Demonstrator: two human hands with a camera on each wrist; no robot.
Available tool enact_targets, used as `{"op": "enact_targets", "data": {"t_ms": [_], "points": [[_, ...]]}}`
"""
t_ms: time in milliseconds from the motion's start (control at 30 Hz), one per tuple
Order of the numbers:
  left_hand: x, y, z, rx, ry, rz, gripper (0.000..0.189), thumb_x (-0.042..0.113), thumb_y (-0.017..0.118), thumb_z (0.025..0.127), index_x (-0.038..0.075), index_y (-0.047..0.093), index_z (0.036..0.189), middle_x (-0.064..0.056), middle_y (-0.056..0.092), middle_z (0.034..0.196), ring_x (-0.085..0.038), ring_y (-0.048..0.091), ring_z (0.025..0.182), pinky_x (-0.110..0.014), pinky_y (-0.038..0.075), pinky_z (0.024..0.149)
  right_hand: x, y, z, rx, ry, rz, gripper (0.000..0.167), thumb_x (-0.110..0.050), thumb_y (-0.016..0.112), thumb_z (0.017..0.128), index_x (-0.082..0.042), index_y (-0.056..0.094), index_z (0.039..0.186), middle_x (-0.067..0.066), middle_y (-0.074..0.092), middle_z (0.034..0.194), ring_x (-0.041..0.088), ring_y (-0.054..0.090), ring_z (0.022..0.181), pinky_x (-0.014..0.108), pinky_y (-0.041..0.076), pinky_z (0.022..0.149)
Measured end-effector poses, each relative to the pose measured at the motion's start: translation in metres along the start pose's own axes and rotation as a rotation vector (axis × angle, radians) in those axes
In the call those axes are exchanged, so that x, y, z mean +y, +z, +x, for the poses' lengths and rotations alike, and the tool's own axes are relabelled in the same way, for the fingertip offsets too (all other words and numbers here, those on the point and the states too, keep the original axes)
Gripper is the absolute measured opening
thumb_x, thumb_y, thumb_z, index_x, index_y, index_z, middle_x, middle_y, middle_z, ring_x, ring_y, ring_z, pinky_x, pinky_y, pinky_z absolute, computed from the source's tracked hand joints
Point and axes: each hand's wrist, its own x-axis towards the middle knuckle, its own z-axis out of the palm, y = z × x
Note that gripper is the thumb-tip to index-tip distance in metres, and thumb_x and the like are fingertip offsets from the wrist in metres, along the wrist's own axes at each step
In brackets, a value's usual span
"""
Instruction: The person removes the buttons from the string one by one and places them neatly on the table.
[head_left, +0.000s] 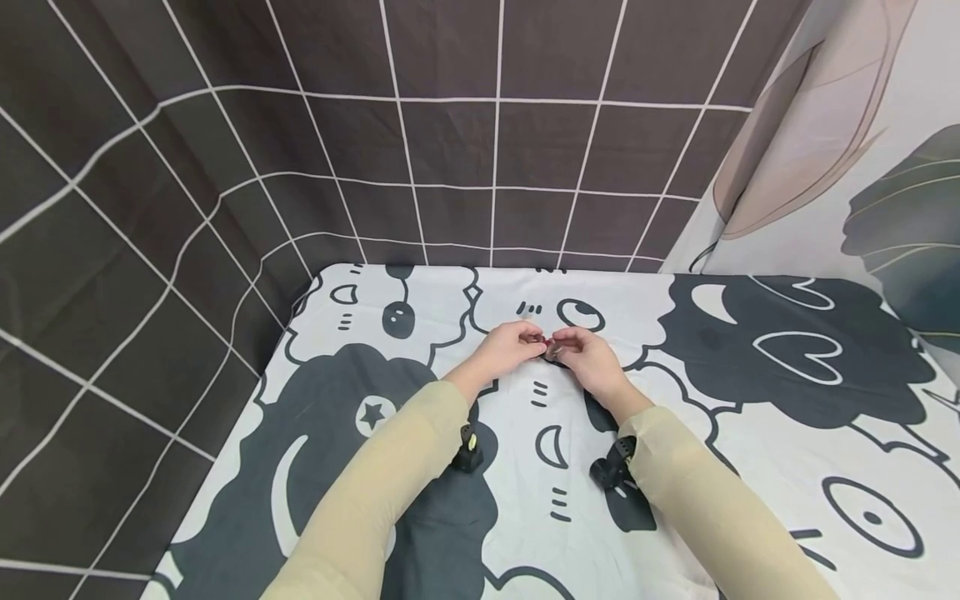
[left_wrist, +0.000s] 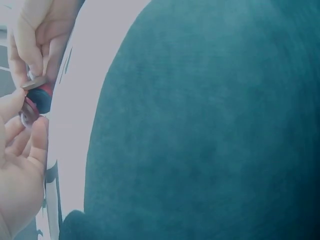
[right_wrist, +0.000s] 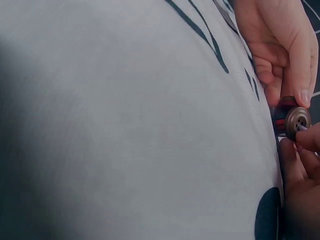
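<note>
Both hands meet over the bed cover. My right hand [head_left: 591, 365] pinches a brown button [right_wrist: 298, 122] with several holes; a pale tip or thread shows at its middle in the right wrist view. The same button [left_wrist: 35, 83] appears edge-on in the left wrist view. My left hand [head_left: 506, 350] pinches a small dark red round piece [left_wrist: 30, 109], its kind unclear. Between the fingertips of the two hands lies a dark blue-black part [left_wrist: 41, 99] with a red edge. Fingers hide much of these small pieces, and whether they are joined cannot be told.
A white cover [head_left: 592, 533] with dark sheep-like drawings spreads under the hands. Dark cloth with a white grid [head_left: 450, 142] hangs behind and at the left. A leaf-patterned curtain [head_left: 810, 183] hangs at the right. Black wrist cameras [head_left: 611, 468] sit on both sleeves.
</note>
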Motion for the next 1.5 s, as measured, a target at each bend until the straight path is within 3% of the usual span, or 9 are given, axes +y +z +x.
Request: {"op": "enact_targets", "data": {"t_ms": [333,533,700,867,1067,1200,1333,1500], "points": [[0.0031,-0.0024,-0.0039,-0.007,0.0,0.035,0.034,0.025,0.061,0.092,0.008,0.061,0.121,-0.002,0.064,0.107,-0.013,0.059,0.098,-0.024,0.046,0.083,-0.001,0.0001,-0.0007,0.043,0.007,-0.14,0.026,-0.011,0.057,0.088,-0.002,0.058,0.112,0.013,0.065,0.102,0.024,0.062,0.09,0.035,0.049,0.076],[0.0038,-0.0025,-0.0038,-0.002,0.008,0.058,0.03,0.025,0.061,0.092,0.009,0.063,0.117,0.0,0.063,0.102,-0.012,0.058,0.094,-0.024,0.046,0.08,-0.0026,-0.0007,0.0002,0.033,-0.025,-0.2,0.03,-0.012,0.056,0.088,-0.003,0.062,0.115,0.01,0.067,0.1,0.022,0.063,0.087,0.036,0.049,0.077],[0.0036,-0.003,-0.0027,0.008,0.017,0.082,0.027,0.025,0.06,0.092,0.01,0.063,0.115,0.001,0.064,0.1,-0.011,0.058,0.092,-0.023,0.046,0.079,-0.005,-0.0007,-0.0008,-0.015,-0.078,-0.194,0.038,-0.015,0.06,0.086,-0.001,0.059,0.121,0.012,0.066,0.104,0.023,0.063,0.09,0.038,0.048,0.08],[0.0037,-0.0031,-0.0027,0.016,0.022,0.089,0.026,0.024,0.061,0.092,0.01,0.064,0.113,0.001,0.064,0.099,-0.011,0.058,0.092,-0.024,0.045,0.08,-0.008,0.0019,-0.0014,-0.032,-0.071,-0.195,0.046,-0.019,0.066,0.084,0.0,0.054,0.124,0.012,0.063,0.105,0.023,0.059,0.091,0.037,0.046,0.08],[0.0035,-0.0031,-0.0036,0.013,0.021,0.079,0.025,0.024,0.061,0.092,0.01,0.065,0.112,0.002,0.064,0.098,-0.011,0.059,0.092,-0.023,0.045,0.08,-0.0063,0.0034,0.0001,-0.007,-0.051,-0.2,0.04,-0.016,0.065,0.082,-0.003,0.055,0.118,0.012,0.064,0.101,0.024,0.058,0.089,0.038,0.045,0.08],[0.002,-0.0024,-0.0027,0.006,0.02,0.062,0.026,0.024,0.061,0.092,0.009,0.065,0.113,0.001,0.064,0.099,-0.011,0.059,0.092,-0.023,0.046,0.08,-0.0044,0.0027,0.0017,-0.022,-0.06,-0.153,0.043,-0.012,0.063,0.081,0.0,0.052,0.121,0.015,0.063,0.107,0.025,0.058,0.092,0.037,0.045,0.082],[0.0009,-0.0019,-0.0018,0.007,0.029,0.055,0.028,0.024,0.062,0.092,0.009,0.065,0.115,0.0,0.065,0.102,-0.011,0.059,0.094,-0.023,0.046,0.082,-0.0052,0.0018,0.0047,-0.04,-0.068,-0.182,0.049,-0.012,0.061,0.082,0.001,0.051,0.128,0.015,0.063,0.11,0.025,0.057,0.093,0.038,0.045,0.083],[0.0016,-0.0022,-0.0022,0.006,0.028,0.034,0.03,0.022,0.062,0.091,0.008,0.063,0.117,-0.002,0.065,0.107,-0.013,0.06,0.098,-0.022,0.045,0.084,-0.0083,0.0013,0.0063,-0.038,-0.053,-0.236,0.043,-0.015,0.063,0.081,-0.002,0.055,0.121,0.012,0.061,0.102,0.025,0.054,0.088,0.039,0.043,0.08]]}}
